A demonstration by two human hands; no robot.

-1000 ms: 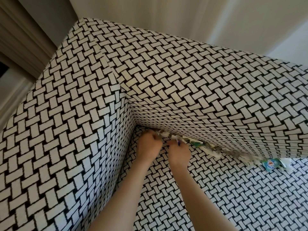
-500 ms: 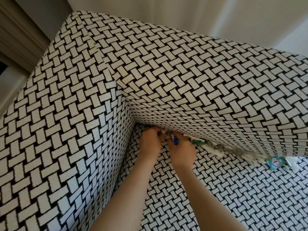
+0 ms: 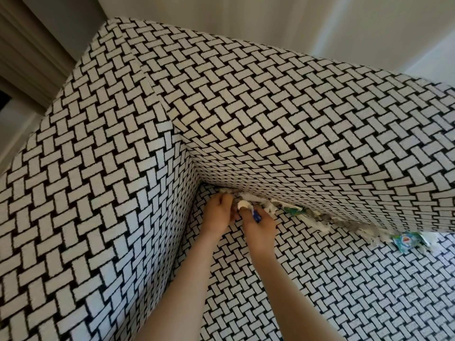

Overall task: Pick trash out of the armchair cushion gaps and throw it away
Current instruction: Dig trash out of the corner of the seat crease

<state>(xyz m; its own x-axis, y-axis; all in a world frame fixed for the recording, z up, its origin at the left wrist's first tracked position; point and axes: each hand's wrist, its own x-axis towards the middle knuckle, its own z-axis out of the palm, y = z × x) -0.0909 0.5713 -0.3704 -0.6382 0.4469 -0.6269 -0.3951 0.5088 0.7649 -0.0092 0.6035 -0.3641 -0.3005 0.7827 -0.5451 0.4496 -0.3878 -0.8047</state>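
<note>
Trash (image 3: 302, 214) wedged along the gap between backrest (image 3: 295, 134) and seat cushion (image 3: 344, 291) of the armchair, running from the left rear corner out toward the right: white paper shreds, a green scrap, a blue-green wrapper (image 3: 406, 241) at the far right end, half out on the seat. Both hands side by side at the corner end of the gap, just beside the left armrest (image 3: 98, 193). Right hand (image 3: 258, 225) curled shut, pinching a crumpled white scrap (image 3: 243, 205) with a blue piece (image 3: 256, 215) against the fingers. Left hand (image 3: 219, 212) curled too, fingertips at the gap edge; whether clamped on a shred or only pressing in, cannot tell.

Probably mid-pull, most of the line not yet cleared. No bin in view.

Risks from here, as a guess:
- Thin paper tearing if yanked while pinned under the backrest, leaving bits deeper in.
- Loose shreds pushed further into the gap by probing fingers.
- Small pieces dropping from an overfull right hand onto the patterned fabric, hard to spot there.
- Far-right wrapper overlooked, well apart from both hands.
</note>
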